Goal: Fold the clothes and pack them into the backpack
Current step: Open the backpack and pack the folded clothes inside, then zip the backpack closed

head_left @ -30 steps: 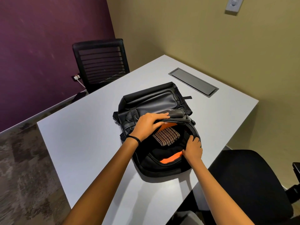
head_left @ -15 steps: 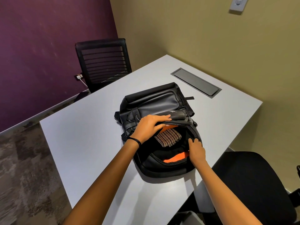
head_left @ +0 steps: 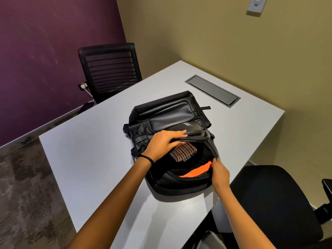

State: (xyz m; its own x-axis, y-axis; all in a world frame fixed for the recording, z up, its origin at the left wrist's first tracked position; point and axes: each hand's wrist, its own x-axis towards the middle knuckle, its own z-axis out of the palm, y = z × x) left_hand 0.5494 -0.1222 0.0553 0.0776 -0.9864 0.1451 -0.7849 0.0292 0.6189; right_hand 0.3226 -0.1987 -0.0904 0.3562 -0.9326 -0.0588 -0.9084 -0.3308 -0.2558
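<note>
Our left hand [head_left: 164, 143] clasps the top flap of the black leather-look backpack [head_left: 170, 112] on the white table [head_left: 86, 151]. Our right hand [head_left: 220, 173] pinches its opening's rim; a folded brown striped garment [head_left: 183, 153] lies inside.

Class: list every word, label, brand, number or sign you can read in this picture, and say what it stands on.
White logo on the black backpack, on its front pocket: stylised letters, too small and blurred to read.
Wall switch: no readable marking.
Nothing else carries text.
</note>
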